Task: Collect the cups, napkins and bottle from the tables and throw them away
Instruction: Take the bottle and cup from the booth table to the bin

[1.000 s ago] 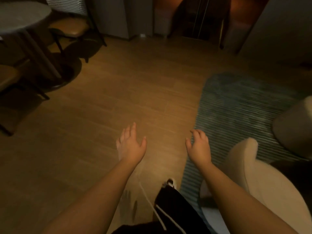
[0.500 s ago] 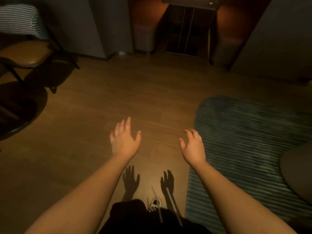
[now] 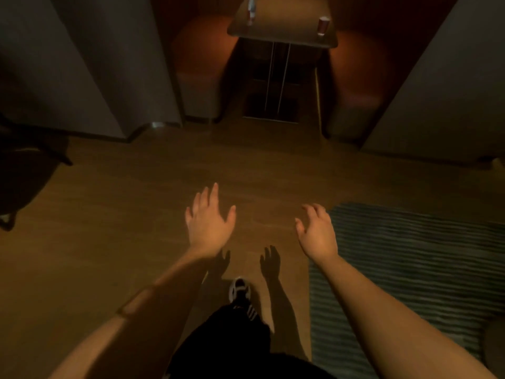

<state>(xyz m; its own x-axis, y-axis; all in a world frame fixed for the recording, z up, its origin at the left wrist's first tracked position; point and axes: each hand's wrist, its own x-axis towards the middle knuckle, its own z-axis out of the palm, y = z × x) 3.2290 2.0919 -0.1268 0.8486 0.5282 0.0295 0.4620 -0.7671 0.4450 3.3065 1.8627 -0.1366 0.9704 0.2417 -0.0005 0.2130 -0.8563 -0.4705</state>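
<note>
The step in hand looks like the approach: both hands are empty and nothing is collected yet. The left hand [image 3: 209, 222] hangs over the wooden floor [image 3: 109, 214] with fingers spread, its grip open; the right hand [image 3: 317, 231] hangs beside it at 3 o'clock, fingers loosely curled around nothing, grip likewise open

The task's things sit well apart from the hands, at 12 o'clock: a desk [image 3: 281, 36] in an alcove carries a red cup [image 3: 323, 25] near its right front corner and a bottle [image 3: 251, 9] toward its left side, partly cut by the frame edge. No napkins can be made out in this dim light

The next move probably calls for walking forward until the desk is within reach, then 1 hand to each item

The way ahead looks clear. A striped rug [image 3: 410, 255] lies at 3 o'clock, a dark chair [image 3: 27, 173] at 9 o'clock, and orange seats [image 3: 202, 58] flank the desk, which may crowd the reach
</note>
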